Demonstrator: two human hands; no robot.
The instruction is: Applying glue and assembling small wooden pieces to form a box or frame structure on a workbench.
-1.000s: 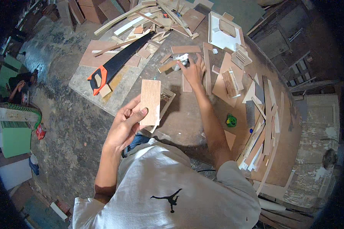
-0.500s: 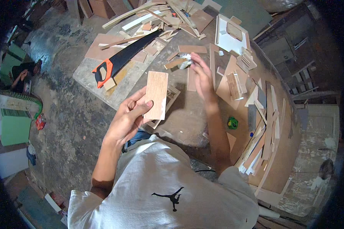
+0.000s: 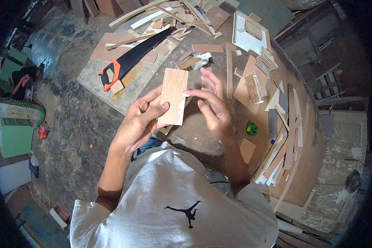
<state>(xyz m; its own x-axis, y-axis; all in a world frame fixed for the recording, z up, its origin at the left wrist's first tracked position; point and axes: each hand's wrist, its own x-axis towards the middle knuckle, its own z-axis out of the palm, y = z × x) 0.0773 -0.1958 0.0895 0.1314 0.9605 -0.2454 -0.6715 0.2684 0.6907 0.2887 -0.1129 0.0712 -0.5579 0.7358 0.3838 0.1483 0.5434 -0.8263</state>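
Observation:
A small rectangular wooden board (image 3: 173, 93) is upright in my left hand (image 3: 138, 120), with the thumb across its face and the fingers behind. White paste shows along its lower right edge. My right hand (image 3: 215, 105) has its fingers spread, the index fingertip at the board's right edge with a white dab on it. Beyond the board, a lump of white paste (image 3: 201, 60) sits on a greyish holder, with a wooden strip (image 3: 189, 63) beside it. Part of a wooden frame (image 3: 165, 129) shows under the board.
A handsaw (image 3: 136, 58) with an orange and black handle lies at the table's left. Wood offcuts (image 3: 169, 18) crowd the far side, and long strips (image 3: 287, 144) are stacked at right. A green tape measure (image 3: 251, 128) lies near my right forearm. Another person (image 3: 25, 80) is at far left.
My right hand has come back from beside the white paste to the board's right edge. The board has risen slightly in my left hand, which still grips it.

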